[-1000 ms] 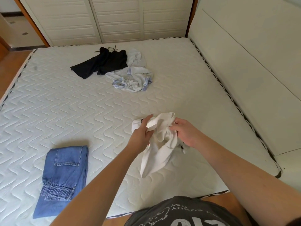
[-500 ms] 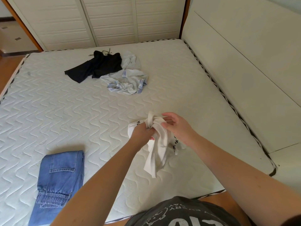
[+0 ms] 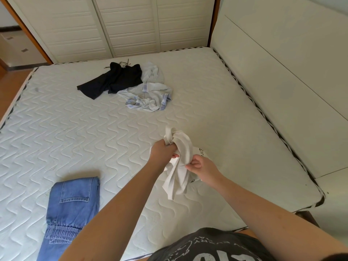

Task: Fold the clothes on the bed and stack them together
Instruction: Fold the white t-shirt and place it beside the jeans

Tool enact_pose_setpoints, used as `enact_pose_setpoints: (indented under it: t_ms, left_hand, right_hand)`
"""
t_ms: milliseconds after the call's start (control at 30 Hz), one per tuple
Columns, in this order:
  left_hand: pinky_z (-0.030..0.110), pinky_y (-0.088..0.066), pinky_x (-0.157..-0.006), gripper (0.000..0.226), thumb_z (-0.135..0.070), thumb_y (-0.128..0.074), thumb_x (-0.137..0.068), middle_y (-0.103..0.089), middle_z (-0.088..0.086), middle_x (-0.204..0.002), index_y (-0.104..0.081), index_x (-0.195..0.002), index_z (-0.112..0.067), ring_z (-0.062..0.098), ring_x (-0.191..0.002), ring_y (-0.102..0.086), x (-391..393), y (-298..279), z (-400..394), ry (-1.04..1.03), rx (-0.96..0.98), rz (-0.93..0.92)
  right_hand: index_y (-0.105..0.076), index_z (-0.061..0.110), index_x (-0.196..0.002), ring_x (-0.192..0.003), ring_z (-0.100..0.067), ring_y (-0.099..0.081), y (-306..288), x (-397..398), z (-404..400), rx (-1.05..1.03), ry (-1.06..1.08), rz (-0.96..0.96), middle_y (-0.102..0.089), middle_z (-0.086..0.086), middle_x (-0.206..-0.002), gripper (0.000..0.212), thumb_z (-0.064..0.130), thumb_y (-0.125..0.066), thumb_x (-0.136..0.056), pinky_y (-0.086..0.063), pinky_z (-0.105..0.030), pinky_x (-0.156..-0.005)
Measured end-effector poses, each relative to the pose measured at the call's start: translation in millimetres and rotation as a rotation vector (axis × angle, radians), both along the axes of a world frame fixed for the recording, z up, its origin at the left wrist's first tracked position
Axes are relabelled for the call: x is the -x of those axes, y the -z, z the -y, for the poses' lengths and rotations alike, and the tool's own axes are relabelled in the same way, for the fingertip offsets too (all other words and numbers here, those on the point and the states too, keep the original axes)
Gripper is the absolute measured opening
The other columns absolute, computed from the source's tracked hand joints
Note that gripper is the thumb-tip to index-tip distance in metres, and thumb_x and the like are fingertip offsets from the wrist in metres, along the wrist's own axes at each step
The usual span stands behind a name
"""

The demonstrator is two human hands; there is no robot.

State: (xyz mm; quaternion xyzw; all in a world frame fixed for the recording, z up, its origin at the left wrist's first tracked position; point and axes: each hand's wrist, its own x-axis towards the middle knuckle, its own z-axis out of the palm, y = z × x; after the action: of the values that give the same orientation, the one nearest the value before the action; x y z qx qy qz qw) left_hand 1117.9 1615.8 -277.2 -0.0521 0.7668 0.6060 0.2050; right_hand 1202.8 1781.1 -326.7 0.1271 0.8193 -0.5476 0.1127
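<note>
A person standing at the near edge of a bare quilted mattress [image 3: 79, 132] holds a bunched white garment [image 3: 180, 166] above it with both hands. The left hand [image 3: 160, 151] is clenched around the upper folds of the cloth, a loop of fabric sticking up past the knuckles, while the right hand [image 3: 202, 166] pinches a lower fold between thumb and fingertips just beside it. The rest of the white garment hangs down toward the mattress, dark printed lettering showing on the part behind the right hand. Toward the near left corner of the mattress lies a folded pair of blue jeans [image 3: 69, 210], back pocket up and elastic cuff toward the camera. Toward the far side of the mattress, well apart from the hands, a crumpled black garment [image 3: 113, 80] lies touching a crumpled pale garment with blue plaid trim [image 3: 150, 97]. White slatted wardrobe doors [image 3: 131, 25] stand beyond the far edge of the mattress, and a pale headboard panel [image 3: 282, 72] runs along its right side.
</note>
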Motion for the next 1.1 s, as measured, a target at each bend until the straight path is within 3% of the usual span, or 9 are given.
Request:
enact_pose_setpoints:
  t_ms: [133, 367, 467, 600, 767, 867, 933, 1033, 1100]
  left_hand:
    - [0.024, -0.052, -0.06, 0.01, -0.02, -0.062, -0.087, -0.071, 0.003, -0.065, -0.068, -0.088, -0.012, 0.014, -0.058, -0.067, 1.6, 0.2, 4.0, 0.002, 0.006, -0.013]
    - [0.011, -0.041, -0.05, 0.019, -0.024, -0.058, -0.094, -0.066, 0.0, -0.077, -0.061, -0.103, -0.007, 0.006, -0.056, -0.063, 13.3, 16.2, 26.4, 0.225, 0.46, -0.276]
    - [0.027, -0.054, -0.069, 0.031, -0.02, -0.057, -0.095, -0.071, 0.007, -0.092, -0.059, -0.126, -0.02, 0.021, -0.079, -0.068, 17.3, 24.5, 46.9, 0.27, 0.565, -0.304]
    - [0.029, -0.052, -0.064, 0.025, -0.01, -0.055, -0.091, -0.07, 0.003, -0.08, -0.068, -0.105, -0.026, 0.019, -0.07, -0.067, 20.4, 38.7, 75.3, 0.149, 0.517, -0.302]
    - [0.022, -0.043, -0.058, 0.028, -0.005, -0.058, -0.088, -0.071, 0.001, -0.085, -0.074, -0.102, -0.023, 0.011, -0.062, -0.059, 18.9, 62.1, 117.0, 0.137, 0.53, -0.194]
    - [0.028, -0.049, -0.082, 0.024, -0.024, -0.075, -0.085, -0.067, -0.006, -0.104, -0.071, -0.109, -0.026, 0.013, -0.091, -0.062, 10.9, 75.7, 134.7, 0.208, 0.447, -0.107]
    - [0.034, -0.052, -0.085, 0.023, -0.039, -0.072, -0.087, -0.066, -0.007, -0.104, -0.07, -0.107, -0.027, 0.015, -0.095, -0.063, 6.2, 85.4, 141.8, 0.186, 0.408, -0.01]
    - [0.048, -0.058, -0.083, 0.015, -0.016, -0.062, -0.095, -0.071, 0.01, -0.096, -0.072, -0.106, -0.014, 0.027, -0.081, -0.069, -1.7, 107.2, 150.8, 0.037, 0.398, 0.059]
    - [0.048, -0.058, -0.082, 0.031, -0.005, -0.065, -0.091, -0.068, 0.015, -0.091, -0.062, -0.122, -0.009, 0.032, -0.075, -0.069, -7.7, 120.2, 154.7, -0.017, 0.443, 0.131]
  right_hand:
    - [-0.059, 0.017, -0.082, -0.074, -0.011, -0.068, -3.9, 5.7, -2.6, -0.265, 0.077, -0.07, -0.071, 0.003, -0.081, 0.018, 0.03, -0.07, -0.089, -0.051, -0.026, -0.07]
    - [-0.055, 0.014, -0.106, -0.067, -0.024, -0.069, -13.3, 8.8, -49.0, -0.463, 0.225, -0.085, -0.064, -0.008, -0.076, 0.015, 0.009, -0.052, -0.093, -0.056, -0.039, -0.066]
    - [-0.066, 0.013, -0.103, -0.064, -0.018, -0.071, -19.3, 4.7, -72.8, -0.415, 0.309, -0.104, -0.067, -0.004, -0.076, 0.028, -0.001, -0.047, -0.088, -0.059, -0.038, -0.07]
    - [-0.074, 0.017, -0.095, -0.079, -0.019, -0.071, -16.4, -5.0, -96.6, -0.431, 0.321, -0.024, -0.074, -0.001, -0.087, 0.028, 0.005, -0.05, -0.087, -0.054, -0.029, -0.078]
    - [-0.075, 0.018, -0.083, -0.073, -0.015, -0.068, -6.0, -26.9, -120.5, -0.316, 0.458, 0.092, -0.072, 0.0, -0.073, 0.029, 0.039, -0.059, -0.095, -0.043, -0.021, -0.06]
    - [-0.074, 0.008, -0.102, -0.07, -0.016, -0.069, 7.8, -38.6, -129.6, -0.319, 0.533, 0.08, -0.072, -0.006, -0.084, 0.019, 0.023, -0.065, -0.093, -0.042, -0.011, -0.056]
    - [-0.065, 0.004, -0.118, -0.08, -0.029, -0.068, 17.7, -45.4, -134.7, -0.257, 0.593, 0.126, -0.066, -0.018, -0.104, 0.031, 0.013, -0.07, -0.089, -0.048, -0.016, -0.06]
    - [-0.067, -0.009, -0.109, -0.084, -0.036, -0.07, 30.9, -55.0, -143.1, -0.215, 0.604, 0.372, -0.07, -0.022, -0.099, 0.031, 0.009, -0.075, -0.085, -0.058, -0.035, -0.073]
    - [-0.068, -0.011, -0.104, -0.08, -0.036, -0.069, 39.9, -62.7, -150.4, -0.163, 0.631, 0.536, -0.07, -0.022, -0.092, 0.028, 0.007, -0.075, -0.084, -0.06, -0.035, -0.069]
